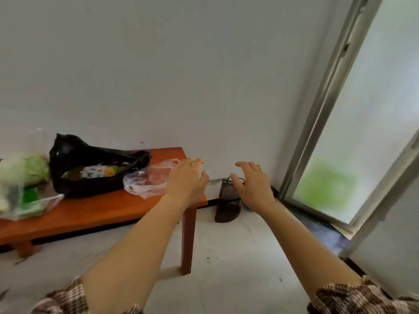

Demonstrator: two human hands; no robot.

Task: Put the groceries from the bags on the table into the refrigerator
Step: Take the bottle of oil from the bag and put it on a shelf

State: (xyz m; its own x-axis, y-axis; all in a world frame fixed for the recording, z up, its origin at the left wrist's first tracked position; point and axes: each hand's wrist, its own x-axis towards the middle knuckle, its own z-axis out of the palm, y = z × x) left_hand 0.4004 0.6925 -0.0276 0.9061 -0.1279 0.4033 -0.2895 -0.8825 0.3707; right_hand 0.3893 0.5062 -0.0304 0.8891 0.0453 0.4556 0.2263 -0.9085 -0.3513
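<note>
"While the left hand [186, 177] hovers empty over the end of the low orange-brown wooden bench [102, 211], fingers loosely spread, which bag would you take first?"

"The small clear plastic bag with pinkish contents [147, 180]; it lies at the bench end, just beside that hand; I'd gather its handles at the top rather than pinch the thin film."

"And the right hand [251, 182]?"

"Also spread and holding nothing, out past the bench above the floor, in front of a dark slatted object [226, 200] by the wall; it should swing left and support the bag from below; soft contents will likely sag."

"The rest?"

"The crumpled black plastic bag [68, 155] sits open mid-bench with packets showing; a second clear bag of green packs [34, 202] and a pale green cabbage [25, 169] lie far left; the refrigerator is out of sight, so I'd settle the route before lifting."
</note>
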